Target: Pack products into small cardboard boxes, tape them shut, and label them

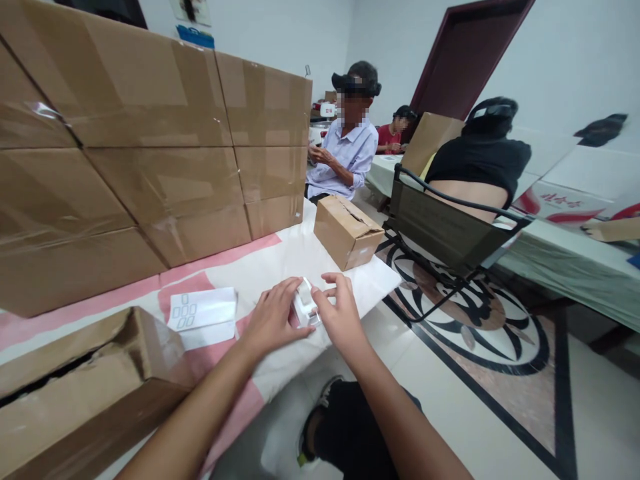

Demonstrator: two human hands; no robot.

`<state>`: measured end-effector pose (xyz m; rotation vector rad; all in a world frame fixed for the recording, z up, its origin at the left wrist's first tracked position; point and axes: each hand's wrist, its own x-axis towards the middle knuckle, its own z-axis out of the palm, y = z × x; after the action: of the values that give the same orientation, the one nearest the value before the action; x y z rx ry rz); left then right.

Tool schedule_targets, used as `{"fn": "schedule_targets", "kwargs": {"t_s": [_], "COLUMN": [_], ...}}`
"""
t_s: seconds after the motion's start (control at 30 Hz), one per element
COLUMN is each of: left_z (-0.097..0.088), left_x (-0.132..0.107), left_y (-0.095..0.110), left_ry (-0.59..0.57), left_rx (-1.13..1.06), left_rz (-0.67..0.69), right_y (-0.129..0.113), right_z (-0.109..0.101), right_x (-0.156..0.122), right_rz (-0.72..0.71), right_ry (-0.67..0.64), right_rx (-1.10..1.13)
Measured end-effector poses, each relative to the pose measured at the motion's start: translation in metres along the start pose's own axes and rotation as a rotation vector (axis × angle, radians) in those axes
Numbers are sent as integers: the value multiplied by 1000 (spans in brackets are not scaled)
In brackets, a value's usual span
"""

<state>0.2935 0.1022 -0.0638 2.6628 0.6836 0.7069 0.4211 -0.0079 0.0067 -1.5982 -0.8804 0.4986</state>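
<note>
A small white plastic object (303, 308), shaped like a little tape dispenser with a rounded top, is at the table's near edge. My left hand (274, 312) grips it from the left, fingers over its far side and thumb along its near side. On the right, my right hand (341, 310) has its thumb at the object's edge, while its other fingers are spread and apart from it. My fingers cover part of the object. White paper sheets (204, 317) printed with small rounded outlines lie left of my left hand.
Stacked taped cartons (165, 147) wall off the table's far left. An opened carton (75, 407) stands at near left, and a smaller carton (347, 232) beyond my right hand. Several people sit beyond, one in a folding chair (445, 223) at right. White-and-pink cloth (280, 367) covers the table.
</note>
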Motion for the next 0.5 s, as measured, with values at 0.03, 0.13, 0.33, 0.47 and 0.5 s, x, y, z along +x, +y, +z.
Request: {"fn": "schedule_targets", "kwargs": {"t_s": [0.03,0.13,0.33,0.47,0.5], "left_z": [0,2,-1,-2,-2], "left_x": [0,-1,0,1,1], "left_y": [0,-1,1,2,1], "left_ry": [2,8,-16,-26,-28], "left_rx": [2,7,0,-3,0], "left_rz": [-9,-28,-42,-41,-38], "right_y": [0,-1,1,4,5], "right_z": [-1,-2,-6,-13,-15], "right_x": [-2,-6,-7,-2,0], "right_rz": [-4,-17,-15,108,136], "right_ry": [-7,-22,-21,-99,-120], "right_rx": [-11,-36,-10,148,185]}}
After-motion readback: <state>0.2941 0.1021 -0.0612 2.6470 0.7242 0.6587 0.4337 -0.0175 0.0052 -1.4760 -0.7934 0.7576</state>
